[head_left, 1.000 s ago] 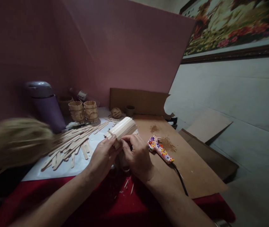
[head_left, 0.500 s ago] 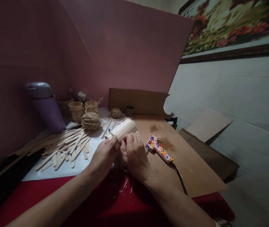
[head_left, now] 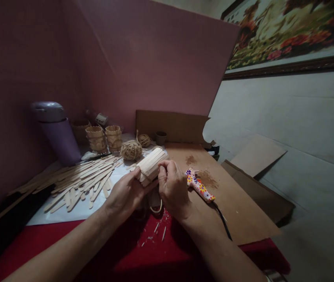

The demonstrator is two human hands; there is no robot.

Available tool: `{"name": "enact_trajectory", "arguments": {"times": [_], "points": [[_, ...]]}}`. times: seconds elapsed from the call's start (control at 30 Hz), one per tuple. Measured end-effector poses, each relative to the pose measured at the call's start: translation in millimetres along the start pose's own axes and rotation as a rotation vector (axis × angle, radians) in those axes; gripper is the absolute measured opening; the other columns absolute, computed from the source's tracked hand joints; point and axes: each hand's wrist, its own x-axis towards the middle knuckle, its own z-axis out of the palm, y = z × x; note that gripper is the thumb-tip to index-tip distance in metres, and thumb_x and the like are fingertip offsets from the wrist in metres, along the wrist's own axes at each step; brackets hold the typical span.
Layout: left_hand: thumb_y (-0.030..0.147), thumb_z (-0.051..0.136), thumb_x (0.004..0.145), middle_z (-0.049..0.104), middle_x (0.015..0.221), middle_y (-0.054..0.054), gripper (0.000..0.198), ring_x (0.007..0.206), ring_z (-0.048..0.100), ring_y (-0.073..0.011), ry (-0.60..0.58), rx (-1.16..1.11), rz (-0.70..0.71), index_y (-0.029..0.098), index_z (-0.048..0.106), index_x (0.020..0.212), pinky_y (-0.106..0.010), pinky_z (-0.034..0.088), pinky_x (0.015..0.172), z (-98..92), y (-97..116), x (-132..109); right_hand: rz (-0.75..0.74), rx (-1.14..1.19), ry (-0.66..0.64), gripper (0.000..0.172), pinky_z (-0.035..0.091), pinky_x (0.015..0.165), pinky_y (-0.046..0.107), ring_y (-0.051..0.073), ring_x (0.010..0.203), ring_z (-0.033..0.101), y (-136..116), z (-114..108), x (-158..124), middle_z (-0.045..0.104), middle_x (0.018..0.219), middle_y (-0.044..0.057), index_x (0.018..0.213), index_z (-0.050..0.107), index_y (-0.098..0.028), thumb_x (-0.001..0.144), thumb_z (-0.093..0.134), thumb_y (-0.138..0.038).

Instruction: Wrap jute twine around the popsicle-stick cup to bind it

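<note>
A bundle of flat wooden craft sticks, set side by side in a rounded form, rests in my left hand. My left thumb presses its near end and the fingers go underneath. A strand of jute twine crosses the sticks near that end. My right hand is closed in a pinch at the bundle's right side, on the twine as far as I can see; the fingertips partly hide it. Just beyond the bundle lies a ball of twine. Below my hands a pale ring-shaped handle shows partly.
Many loose craft sticks spread over white paper at left. Behind stand a purple flask, two stick-covered cups, another twine ball and a small pot. A flowered glue gun with a black cord lies on brown board.
The nearer twine ball has rolled right, towards the bundle. My right hand has moved slightly right and up, and my left hand has opened its hold a little, showing more of the bundle's end.
</note>
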Motion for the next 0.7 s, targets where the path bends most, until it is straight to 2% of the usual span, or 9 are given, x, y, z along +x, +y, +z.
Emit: {"name": "enact_trajectory", "arguments": {"times": [0.1,0.23,0.37,0.5,0.7], "points": [[0.018,0.043,0.092,0.069,0.111,-0.018,0.030,0.102,0.065,-0.0269,-0.006,0.000,-0.002,0.008,0.065,0.111,-0.043,0.053,0.091,-0.8,0.0,0.9,-0.002,-0.028,-0.040,0.025,0.042,0.066,0.030,0.019,0.073,0.057,-0.9,-0.3,-1.2,0.063,0.077,0.007,0.084,0.056,-0.018,0.097,0.036,-0.024],[0.017,0.044,0.092,0.070,0.099,-0.015,0.026,0.091,0.066,-0.0236,0.012,0.004,0.012,0.009,0.068,0.098,-0.041,0.054,0.088,-1.2,-1.5,0.9,0.007,0.031,-0.068,0.012,0.043,0.068,0.029,0.018,0.076,0.058,-1.8,-0.4,-1.9,0.064,0.080,0.005,0.083,0.058,-0.019,0.091,0.048,-0.021],[0.018,0.053,0.088,0.068,0.084,-0.010,0.018,0.080,0.063,-0.0193,-0.012,-0.007,0.031,0.011,0.068,0.082,-0.038,0.054,0.084,-4.4,-5.0,2.1,-0.033,0.033,-0.128,0.009,0.044,0.072,0.029,0.018,0.080,0.059,-3.9,-0.7,-2.7,0.065,0.081,0.005,0.083,0.059,-0.019,0.089,0.052,-0.018],[0.020,0.061,0.084,0.066,0.081,-0.007,0.010,0.077,0.061,-0.0170,-0.029,0.028,0.090,0.012,0.066,0.079,-0.032,0.053,0.076,-7.6,-9.1,3.0,-0.095,-0.034,-0.159,0.011,0.043,0.071,0.030,0.019,0.078,0.058,-4.0,0.1,-4.2,0.065,0.080,0.005,0.083,0.059,-0.018,0.090,0.051,-0.018],[0.025,0.067,0.080,0.049,0.059,0.002,0.025,0.056,0.045,-0.0102,-0.020,0.147,0.157,0.014,0.056,0.061,-0.024,0.043,0.058,-9.9,-11.7,0.8,-0.195,-0.146,-0.196,0.015,0.042,0.067,0.032,0.020,0.074,0.054,-1.4,4.1,-5.9,0.060,0.076,0.006,0.081,0.056,-0.017,0.092,0.045,-0.016]]}}
